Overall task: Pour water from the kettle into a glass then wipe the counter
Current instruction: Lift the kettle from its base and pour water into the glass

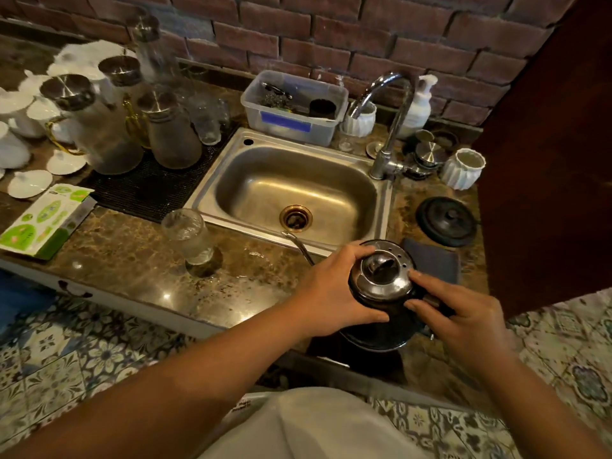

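Note:
A black kettle (pixel 381 294) with a shiny steel lid stands on its base at the counter's front edge, right of centre. Its thin gooseneck spout (pixel 299 245) points left toward the sink rim. My left hand (pixel 334 293) wraps the kettle's left side. My right hand (pixel 463 313) grips its handle on the right, with a fingertip touching the lid. A clear glass (pixel 190 235) stands upright on the brown marble counter (pixel 132 253), left of the kettle and apart from both hands. A dark grey cloth (pixel 433 260) lies flat behind the kettle.
A steel sink (pixel 298 190) with a curved tap (pixel 390 127) lies behind the kettle. Glass jugs (pixel 172 134) stand on a black mat at left, with white crockery beyond. A green packet (pixel 43 220) lies front left. A round black lid (pixel 445 221) and white cup (pixel 462 168) sit right.

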